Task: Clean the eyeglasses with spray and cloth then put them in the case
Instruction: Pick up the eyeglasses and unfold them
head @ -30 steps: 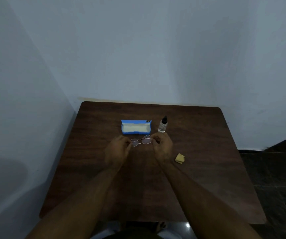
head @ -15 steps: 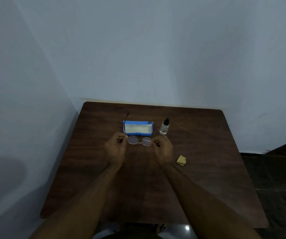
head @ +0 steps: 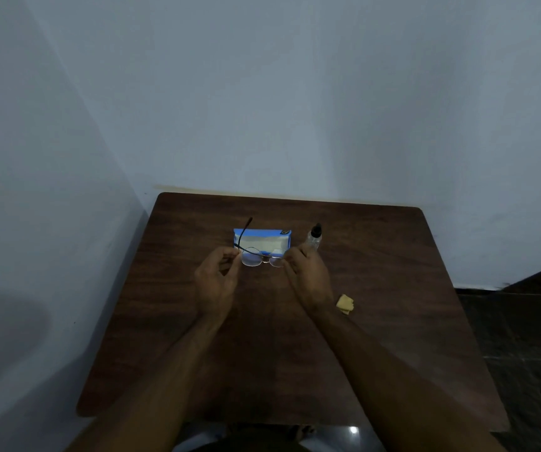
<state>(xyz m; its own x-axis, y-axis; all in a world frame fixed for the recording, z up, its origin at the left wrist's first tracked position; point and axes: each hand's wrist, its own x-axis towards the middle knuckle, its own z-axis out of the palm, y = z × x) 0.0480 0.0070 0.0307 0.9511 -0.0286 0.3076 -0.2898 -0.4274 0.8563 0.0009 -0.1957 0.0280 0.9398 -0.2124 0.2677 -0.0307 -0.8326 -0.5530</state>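
While the cloth (head: 345, 304) lies right of centre on the dark wood worktop (head: 262, 370), left hand (head: 217, 282) and right hand (head: 308, 278) pinch the eyeglasses (head: 262, 257) by their ends | long axis left-right, left temple pointing toward far edge | blue case (head: 262, 238), spray bottle (head: 314, 238) just beyond | pale walls

My bench (head: 376, 288) is dark wood-grain brown, the case (head: 262, 238) blue and cream, the cloth (head: 345, 303) yellow.
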